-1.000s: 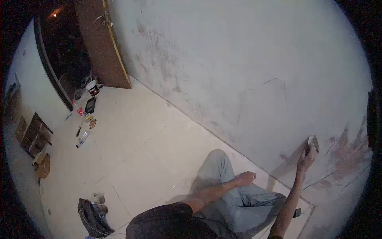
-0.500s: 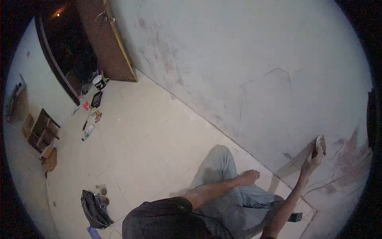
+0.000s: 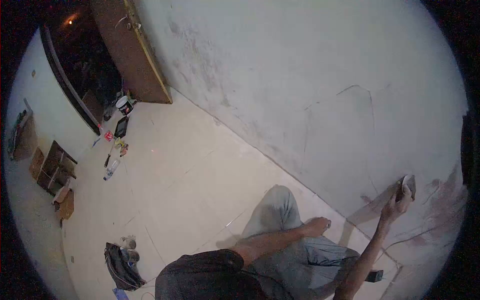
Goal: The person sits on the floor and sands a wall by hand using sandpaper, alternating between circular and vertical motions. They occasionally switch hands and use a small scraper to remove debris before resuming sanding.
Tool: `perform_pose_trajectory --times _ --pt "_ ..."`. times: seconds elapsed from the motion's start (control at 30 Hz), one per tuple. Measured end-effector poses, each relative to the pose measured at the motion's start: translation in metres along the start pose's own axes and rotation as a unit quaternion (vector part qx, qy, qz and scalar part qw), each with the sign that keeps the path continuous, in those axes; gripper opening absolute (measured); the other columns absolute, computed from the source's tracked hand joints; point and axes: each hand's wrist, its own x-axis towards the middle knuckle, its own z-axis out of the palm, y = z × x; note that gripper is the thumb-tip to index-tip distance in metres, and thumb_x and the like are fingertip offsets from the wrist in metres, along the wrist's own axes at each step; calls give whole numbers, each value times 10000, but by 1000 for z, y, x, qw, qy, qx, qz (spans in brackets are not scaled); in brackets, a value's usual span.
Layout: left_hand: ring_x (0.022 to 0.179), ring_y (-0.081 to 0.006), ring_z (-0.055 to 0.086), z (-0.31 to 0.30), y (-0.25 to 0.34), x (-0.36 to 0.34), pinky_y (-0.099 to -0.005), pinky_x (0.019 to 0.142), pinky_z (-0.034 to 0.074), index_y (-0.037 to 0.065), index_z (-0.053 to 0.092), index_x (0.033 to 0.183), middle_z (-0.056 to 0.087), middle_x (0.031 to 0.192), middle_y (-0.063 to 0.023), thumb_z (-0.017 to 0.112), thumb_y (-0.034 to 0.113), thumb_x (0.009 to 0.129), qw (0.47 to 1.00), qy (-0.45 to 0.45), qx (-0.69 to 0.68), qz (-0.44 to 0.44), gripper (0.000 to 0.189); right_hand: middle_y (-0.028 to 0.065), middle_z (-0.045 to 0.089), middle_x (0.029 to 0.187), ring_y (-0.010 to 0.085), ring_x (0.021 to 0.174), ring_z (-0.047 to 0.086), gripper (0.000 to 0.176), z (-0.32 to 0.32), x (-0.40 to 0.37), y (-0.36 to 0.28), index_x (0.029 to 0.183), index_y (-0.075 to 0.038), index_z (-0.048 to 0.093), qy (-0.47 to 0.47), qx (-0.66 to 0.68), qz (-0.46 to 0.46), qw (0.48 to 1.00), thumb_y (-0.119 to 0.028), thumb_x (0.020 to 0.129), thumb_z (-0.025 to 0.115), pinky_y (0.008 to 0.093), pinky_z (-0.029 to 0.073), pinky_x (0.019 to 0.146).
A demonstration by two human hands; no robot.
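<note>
I sit on the tiled floor (image 3: 170, 165) facing a grey plaster wall (image 3: 310, 75). My right hand (image 3: 397, 205) is raised against the lower wall and grips a small sanding block (image 3: 407, 185) pressed flat on it, beside a reddish-brown scraped patch (image 3: 442, 192). My left hand (image 3: 317, 226) rests as a loose fist on my knee, holding nothing. Thin cracks run across the wall above the block.
An open brown door (image 3: 137, 55) stands at the far left with a white paint bucket (image 3: 124, 105), a bottle (image 3: 110, 170) and small items on the floor near it. A dark bag (image 3: 122, 267) lies behind me. A small dark object (image 3: 375, 275) sits by my right leg.
My right hand and the block have slid a little rightward and down along the wall. The view has shifted slightly; my left hand stays on my knee.
</note>
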Motion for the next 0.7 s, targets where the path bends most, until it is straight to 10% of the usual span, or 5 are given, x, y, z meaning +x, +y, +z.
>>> perform_pose_trajectory --times 0.23,0.47,0.57,0.63,0.7 --pt "883 -348 579 11 -12 7 -480 784 455 49 531 972 587 898 -177 508 175 873 1000 -4 1 8 162 186 631 1035 349 964 601 253 12 -12 -13 1100 2 606 38 -35 69 996 -100 869 621 402 470 846" --pt "857 -382 586 15 -18 11 -482 756 466 14 559 936 601 859 -197 499 156 866 999 23 -16 17 169 157 597 1067 384 1042 530 244 31 -56 18 1081 -9 586 -29 -89 -143 985 -126 867 592 516 373 919" --pt "857 -385 591 25 -25 13 -484 774 465 31 576 941 606 862 -199 505 145 853 988 0 -151 24 160 154 605 1180 346 1074 563 293 28 15 -11 1120 -58 614 48 -186 -229 954 -104 832 638 482 389 932" --pt "874 -384 594 30 -25 18 -490 793 463 38 585 965 615 899 -206 519 139 840 1000 24 -6 14 174 148 607 1218 326 1054 594 305 23 82 -49 1108 -102 635 136 -183 -286 931 -64 806 660 448 415 933" --pt "949 -367 584 28 -30 12 -479 841 452 44 587 1012 614 984 -199 514 119 836 996 8 44 83 205 116 668 979 291 923 626 276 13 121 -56 1034 -100 649 139 -67 -251 956 -32 768 666 367 491 779"
